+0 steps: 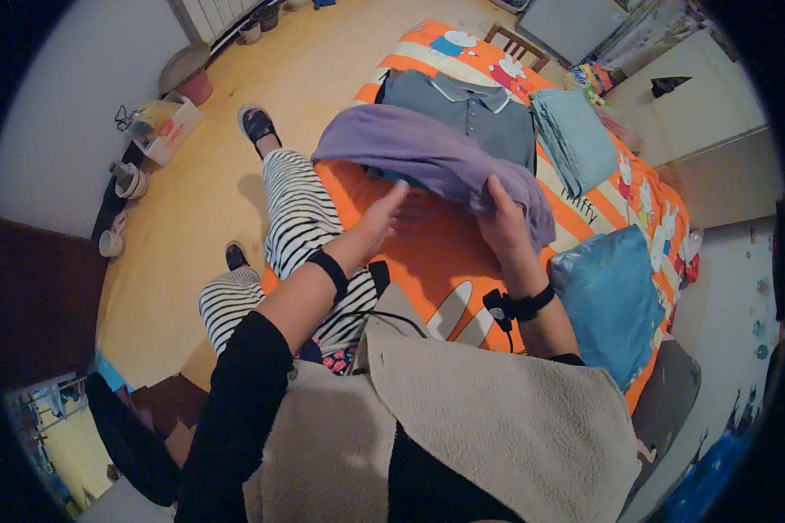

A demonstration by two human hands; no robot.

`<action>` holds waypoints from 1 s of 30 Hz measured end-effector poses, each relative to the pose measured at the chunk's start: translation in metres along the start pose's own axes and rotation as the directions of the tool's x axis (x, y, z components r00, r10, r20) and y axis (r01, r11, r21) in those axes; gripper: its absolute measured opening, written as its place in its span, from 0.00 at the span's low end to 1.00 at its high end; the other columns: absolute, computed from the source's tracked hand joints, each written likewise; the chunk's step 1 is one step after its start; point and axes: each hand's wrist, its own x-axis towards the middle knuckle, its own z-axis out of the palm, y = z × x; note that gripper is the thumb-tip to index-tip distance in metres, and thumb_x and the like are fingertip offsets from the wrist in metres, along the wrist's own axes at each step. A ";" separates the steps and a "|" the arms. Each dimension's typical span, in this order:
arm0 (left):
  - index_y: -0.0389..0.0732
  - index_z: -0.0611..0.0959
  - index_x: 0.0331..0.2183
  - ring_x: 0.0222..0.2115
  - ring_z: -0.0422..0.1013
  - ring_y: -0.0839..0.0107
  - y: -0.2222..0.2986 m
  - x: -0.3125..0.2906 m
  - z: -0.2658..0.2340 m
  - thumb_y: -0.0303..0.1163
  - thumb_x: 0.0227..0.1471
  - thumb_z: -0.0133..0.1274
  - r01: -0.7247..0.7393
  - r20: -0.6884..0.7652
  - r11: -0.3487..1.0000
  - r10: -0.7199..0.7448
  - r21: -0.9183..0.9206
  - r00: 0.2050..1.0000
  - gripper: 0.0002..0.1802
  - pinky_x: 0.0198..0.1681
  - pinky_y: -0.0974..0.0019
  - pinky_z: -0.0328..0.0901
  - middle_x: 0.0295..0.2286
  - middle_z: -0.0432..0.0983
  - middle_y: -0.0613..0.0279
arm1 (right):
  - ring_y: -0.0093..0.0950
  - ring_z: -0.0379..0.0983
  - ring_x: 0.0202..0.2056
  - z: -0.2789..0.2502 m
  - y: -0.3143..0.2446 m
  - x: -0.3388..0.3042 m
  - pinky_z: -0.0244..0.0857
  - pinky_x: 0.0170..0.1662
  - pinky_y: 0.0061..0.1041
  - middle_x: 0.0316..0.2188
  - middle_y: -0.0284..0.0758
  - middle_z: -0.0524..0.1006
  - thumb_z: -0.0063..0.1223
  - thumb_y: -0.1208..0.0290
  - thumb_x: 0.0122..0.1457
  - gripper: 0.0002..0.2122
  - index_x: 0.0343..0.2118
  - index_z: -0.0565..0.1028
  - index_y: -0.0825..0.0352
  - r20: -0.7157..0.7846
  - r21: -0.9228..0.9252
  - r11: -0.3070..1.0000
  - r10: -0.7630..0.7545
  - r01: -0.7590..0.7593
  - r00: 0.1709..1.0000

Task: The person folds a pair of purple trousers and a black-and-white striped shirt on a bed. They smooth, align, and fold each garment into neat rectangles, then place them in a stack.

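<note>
Bed (427,253), orange cover: carries all garments. Purple shirt (427,152), mid-bed, partly overlapping grey polo shirt (475,113). Blue pillow (615,296) at right edge; folded teal cloth (576,135) beside polo. Right hand (501,218): fingers gripping purple shirt's edge. Left hand (377,222): fingers open, flat, touching its lower edge.

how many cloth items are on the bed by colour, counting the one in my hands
purple: 1, the garment under both hands, left hand flat, right hand gripping it
grey: 1, the polo shirt
teal: 1, the folded cloth
blue: 1, the pillow
total: 4, on the orange bedspread
</note>
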 end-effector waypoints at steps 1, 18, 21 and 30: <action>0.43 0.76 0.48 0.45 0.70 0.61 0.004 0.002 -0.003 0.57 0.58 0.41 0.022 -0.006 0.967 -0.025 -0.255 1.000 0.29 0.47 0.57 0.65 0.45 0.74 0.59 | 0.32 0.69 0.49 -0.001 -0.008 -0.004 0.60 0.55 0.32 0.49 0.37 0.73 0.46 0.62 0.63 0.19 0.49 0.70 0.72 -0.001 0.023 1.000 0.021 -0.021 1.000; 0.40 0.76 0.37 0.36 0.74 0.61 0.103 0.014 -0.089 0.32 0.53 0.55 -0.637 -0.577 0.614 0.335 -0.467 0.745 0.10 0.41 0.56 0.71 0.34 0.76 0.57 | 0.44 0.68 0.53 -0.034 -0.131 -0.057 0.61 0.56 0.46 0.52 0.47 0.69 0.39 0.44 0.59 0.33 0.54 0.64 0.72 -0.008 0.438 0.835 -0.366 0.333 0.930; 0.39 0.76 0.36 0.36 0.74 0.60 0.109 0.015 -0.103 0.22 0.50 0.54 -0.657 -0.664 0.628 0.283 -0.417 0.692 0.09 0.41 0.56 0.71 0.33 0.76 0.56 | 0.43 0.68 0.52 -0.051 -0.130 -0.063 0.62 0.55 0.47 0.50 0.47 0.71 0.37 0.46 0.60 0.30 0.54 0.66 0.70 0.006 0.515 0.796 -0.375 0.318 0.927; 0.38 0.74 0.38 0.39 0.72 0.59 0.207 -0.043 -0.123 0.16 0.46 0.51 -0.767 -0.645 0.552 0.462 -0.328 0.609 0.14 0.45 0.49 0.70 0.37 0.74 0.57 | 0.37 0.58 0.60 -0.115 -0.156 0.013 0.51 0.63 0.41 0.58 0.45 0.63 0.33 0.62 0.68 0.22 0.58 0.61 0.71 -0.063 0.409 0.884 -0.220 0.226 0.973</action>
